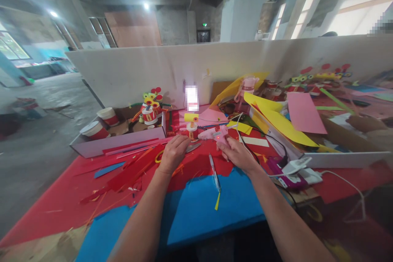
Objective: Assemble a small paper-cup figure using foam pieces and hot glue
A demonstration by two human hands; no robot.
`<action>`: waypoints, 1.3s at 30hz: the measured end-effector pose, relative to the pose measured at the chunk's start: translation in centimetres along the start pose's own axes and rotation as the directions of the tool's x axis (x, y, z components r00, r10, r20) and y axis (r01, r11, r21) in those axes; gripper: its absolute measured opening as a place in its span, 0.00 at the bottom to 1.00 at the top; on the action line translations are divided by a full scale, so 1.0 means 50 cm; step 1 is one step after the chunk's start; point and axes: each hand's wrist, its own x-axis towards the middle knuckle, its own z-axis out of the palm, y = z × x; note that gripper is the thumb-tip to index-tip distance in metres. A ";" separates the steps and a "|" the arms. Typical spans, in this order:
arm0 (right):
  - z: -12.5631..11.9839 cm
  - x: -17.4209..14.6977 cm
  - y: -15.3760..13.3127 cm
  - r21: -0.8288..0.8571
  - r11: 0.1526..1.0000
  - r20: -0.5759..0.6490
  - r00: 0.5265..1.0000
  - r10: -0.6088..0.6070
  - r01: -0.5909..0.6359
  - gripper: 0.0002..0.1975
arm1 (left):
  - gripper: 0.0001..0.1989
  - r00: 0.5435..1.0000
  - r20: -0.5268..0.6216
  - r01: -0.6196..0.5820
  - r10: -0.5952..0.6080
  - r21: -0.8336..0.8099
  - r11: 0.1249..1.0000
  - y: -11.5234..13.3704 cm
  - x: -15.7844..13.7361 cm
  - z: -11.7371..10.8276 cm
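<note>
My right hand (235,151) is wrapped round the handle of a pink hot glue gun (211,134), whose nozzle points left. Close to the nozzle stands a small paper-cup figure (192,131) with a yellow tube head (190,117) and coiled red arms. My left hand (175,152) is closed at the figure's lower left, fingers curled in; what they hold, if anything, is hidden. Between my hands and a little nearer lies a pen-like tool (214,172) on red and blue sheets. Scissors with a yellow handle (159,156) lie partly behind my left hand.
At left, a white box (123,142) holds paper cups (108,116) and a finished-looking cup figure (150,110). Another box (346,159) at right carries yellow and pink sheets. A purple power strip (287,176) with white plugs and cables lies by my right forearm. A white partition (138,65) stands behind.
</note>
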 end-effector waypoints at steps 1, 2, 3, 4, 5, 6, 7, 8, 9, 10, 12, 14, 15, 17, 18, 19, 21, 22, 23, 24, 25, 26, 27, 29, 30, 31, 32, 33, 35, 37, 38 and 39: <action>0.000 0.000 0.001 0.005 1.000 0.001 1.000 0.000 0.000 0.18 | 0.11 1.000 0.000 0.000 0.000 0.001 1.000 0.000 0.000 0.000; 0.001 0.001 0.002 0.015 1.000 0.005 1.000 -0.002 0.002 0.18 | 0.11 1.000 0.001 0.001 -0.001 0.001 1.000 0.000 0.000 0.000; 0.002 0.001 0.004 0.026 1.000 0.008 1.000 -0.004 0.004 0.18 | 0.11 1.000 0.002 0.003 -0.003 0.000 1.000 0.000 -0.001 0.001; 0.002 0.002 0.006 0.036 0.999 0.010 1.000 -0.005 0.005 0.18 | 0.10 1.000 0.001 0.004 -0.004 0.000 1.000 0.000 -0.001 0.001; 0.003 0.002 0.007 0.044 0.999 0.010 1.000 -0.005 0.005 0.18 | 0.10 1.000 0.000 0.004 -0.004 0.000 1.000 0.000 -0.001 0.001; 0.003 0.003 0.008 0.048 0.999 0.008 1.000 -0.005 0.004 0.18 | 0.10 1.000 -0.001 0.003 -0.003 0.001 1.000 0.000 -0.001 0.001; 0.003 0.003 0.008 0.050 0.999 0.007 1.000 -0.002 0.002 0.19 | 0.10 1.000 0.000 0.004 -0.004 0.002 1.000 0.000 -0.001 0.001; 0.004 0.003 0.008 0.051 0.999 0.007 1.000 0.001 -0.002 0.19 | 0.10 1.000 0.001 0.004 -0.004 0.002 1.000 0.000 -0.001 0.001; 0.004 0.003 0.007 0.051 0.999 0.008 1.000 0.004 -0.004 0.19 | 0.11 1.000 0.002 0.004 -0.004 0.003 1.000 0.000 0.000 0.001; 0.004 0.003 0.005 0.051 0.999 0.008 1.000 0.007 -0.007 0.19 | 0.11 1.000 0.003 0.003 -0.003 0.004 1.000 0.000 0.000 0.001; 0.003 0.002 0.003 0.055 0.998 0.006 1.000 0.011 -0.011 0.19 | 0.11 1.000 0.000 0.002 -0.002 0.008 1.000 0.001 0.000 0.001; 0.003 0.002 0.001 0.058 0.998 0.006 1.000 0.013 -0.013 0.19 | 0.11 1.000 -0.002 0.000 0.000 0.005 1.000 0.001 0.000 0.001; 0.003 0.001 0.000 0.060 0.998 0.006 1.000 0.015 -0.016 0.19 | 0.11 1.000 -0.001 0.001 -0.001 0.003 1.000 0.001 0.000 0.001; 0.002 0.000 -0.001 0.060 0.998 0.012 1.000 0.018 -0.019 0.19 | 0.11 1.000 0.003 0.007 -0.007 0.000 1.000 0.000 0.000 0.001; 0.002 0.000 -0.001 0.062 0.998 0.012 1.000 0.016 -0.017 0.19 | 0.11 1.000 0.006 0.010 -0.010 -0.001 1.000 0.000 0.000 0.001; 0.002 0.000 -0.002 0.066 0.998 0.010 1.000 0.012 -0.013 0.19 | 0.11 1.000 0.007 0.011 -0.011 -0.001 1.000 0.000 0.000 0.001; 0.003 0.000 -0.003 0.075 0.997 0.007 1.000 0.003 -0.003 0.19 | 0.10 1.000 0.007 0.009 -0.009 0.001 1.000 0.000 0.000 0.001; 0.003 0.001 -0.003 0.078 0.997 0.010 1.000 0.001 -0.002 0.18 | 0.10 1.000 0.004 0.005 -0.005 0.001 1.000 0.000 0.001 0.001; 0.003 0.001 -0.002 0.079 0.997 0.013 1.000 0.002 -0.003 0.19 | 0.10 1.000 -0.001 0.002 -0.002 0.002 1.000 0.000 0.001 0.001; 0.003 0.002 -0.001 0.081 0.997 0.016 1.000 0.003 -0.005 0.19 | 0.09 1.000 -0.007 -0.001 0.001 0.001 1.000 0.000 0.001 0.001; 0.003 0.002 0.000 0.083 0.996 0.019 1.000 0.004 -0.006 0.19 | 0.09 1.000 -0.012 -0.003 0.003 -0.002 1.000 0.000 0.001 0.001; 0.003 0.003 0.002 0.088 0.996 0.020 1.000 0.001 -0.003 0.19 | 0.09 1.000 -0.014 -0.003 0.002 -0.008 1.000 0.000 0.001 0.002; 0.003 0.004 0.004 0.092 0.996 0.018 1.000 -0.004 0.002 0.19 | 0.09 1.000 -0.018 -0.002 0.002 -0.012 1.000 -0.001 0.001 0.002; 0.003 0.005 0.007 0.094 0.996 0.011 1.000 -0.012 0.011 0.19 | 0.10 1.000 -0.021 0.000 -0.001 -0.011 1.000 -0.001 0.000 0.003; 0.004 0.005 0.008 0.090 0.996 0.010 1.000 -0.013 0.012 0.19 | 0.10 1.000 -0.023 -0.001 0.001 -0.007 1.000 -0.001 0.000 0.004; 0.004 0.005 0.008 0.085 0.996 0.010 1.000 -0.012 0.011 0.18 | 0.10 1.000 -0.023 -0.003 0.003 -0.001 1.000 -0.001 0.000 0.004; 0.004 0.005 0.008 0.082 0.997 0.009 1.000 -0.011 0.010 0.18 | 0.10 1.000 -0.022 -0.005 0.005 0.003 1.000 -0.001 0.000 0.004; 0.004 0.005 0.008 0.083 0.996 0.011 1.000 -0.010 0.009 0.18 | 0.10 1.000 -0.020 -0.007 0.007 0.005 1.000 -0.001 0.000 0.003; 0.005 0.005 0.007 0.098 0.995 0.012 1.000 -0.010 0.008 0.18 | 0.10 1.000 -0.020 -0.009 0.009 0.001 1.000 -0.001 0.001 0.003; 0.006 0.006 0.006 0.120 0.993 0.013 1.000 -0.012 0.010 0.18 | 0.10 1.000 -0.028 -0.005 0.005 -0.010 1.000 0.000 0.002 0.003; 0.006 0.006 0.006 0.129 0.992 0.012 1.000 -0.011 0.010 0.18 | 0.10 1.000 -0.030 0.000 0.000 -0.016 1.000 0.000 0.002 0.002; 0.007 0.006 0.006 0.134 0.991 0.010 1.000 -0.009 0.008 0.18 | 0.10 1.000 -0.030 0.005 -0.006 -0.021 1.000 0.000 0.002 0.003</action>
